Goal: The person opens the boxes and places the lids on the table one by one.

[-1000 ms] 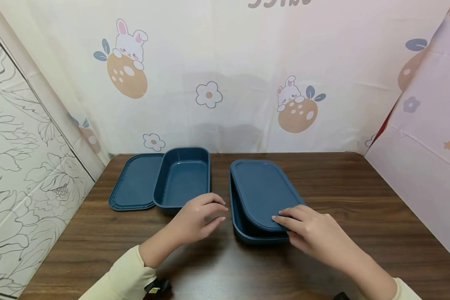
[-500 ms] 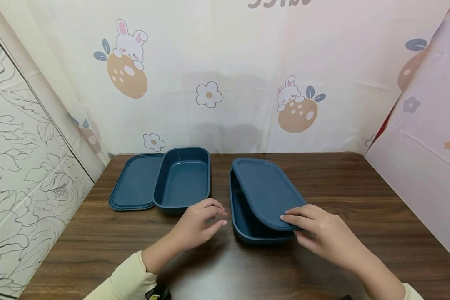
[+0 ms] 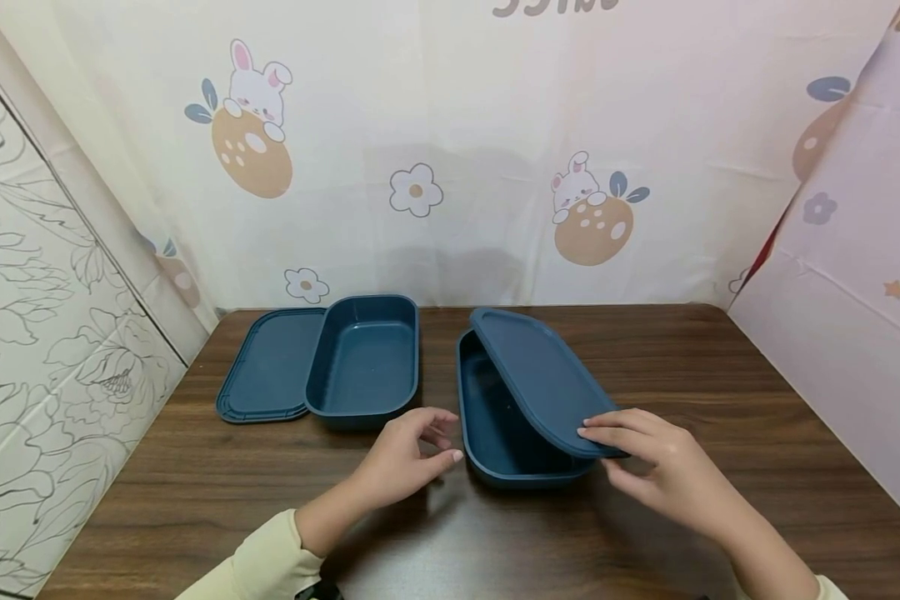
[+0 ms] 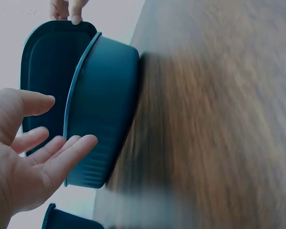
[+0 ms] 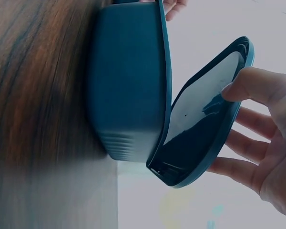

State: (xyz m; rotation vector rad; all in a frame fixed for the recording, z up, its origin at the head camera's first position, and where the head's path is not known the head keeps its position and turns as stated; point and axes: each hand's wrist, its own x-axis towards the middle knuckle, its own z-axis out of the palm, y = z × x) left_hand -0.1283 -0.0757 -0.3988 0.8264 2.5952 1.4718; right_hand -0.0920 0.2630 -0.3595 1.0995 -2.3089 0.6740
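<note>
My right hand (image 3: pixel 667 467) pinches the near right corner of a dark blue lid (image 3: pixel 543 379), fingers on top and thumb beneath, as the right wrist view shows. That lid slants over a matching rectangular container (image 3: pixel 487 417), whose left part lies uncovered. Close to the container's left wall, my left hand (image 3: pixel 405 458) hovers with relaxed, slightly bent fingers and nothing in its grasp. The left wrist view shows these fingers (image 4: pixel 69 157) beside the container wall (image 4: pixel 102 100).
A second blue container (image 3: pixel 363 358), uncovered, stands on the left of the wooden table (image 3: pixel 667 358). Its rim overlaps the edge of another flat blue lid (image 3: pixel 270 367) farther left. A patterned cloth (image 3: pixel 480 100) hangs behind the table.
My right hand has moved right with the lid, which now tilts more and uncovers more of the container. My left hand has shifted slightly down and right.
</note>
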